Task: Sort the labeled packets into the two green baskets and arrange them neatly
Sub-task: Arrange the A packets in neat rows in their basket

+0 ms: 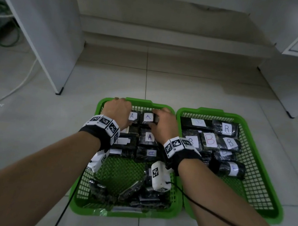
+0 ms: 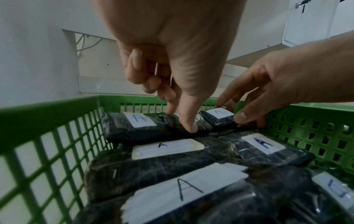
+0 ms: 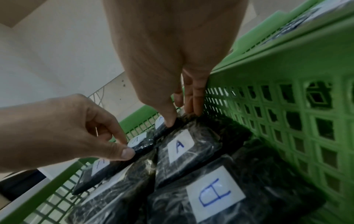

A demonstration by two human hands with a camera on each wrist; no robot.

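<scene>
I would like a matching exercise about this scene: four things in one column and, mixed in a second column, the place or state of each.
Things:
1. left hand
2. right hand
3. packet with red B
4. loose unlabeled packets

Places or states:
a. lies in the right green basket
b. pinches the far-left A packet in the back row
c. lie jumbled at the near end of the left green basket
d. grips the A packet next to the basket's right wall

Pairs: 1-b, 2-d, 3-a, 4-c
</scene>
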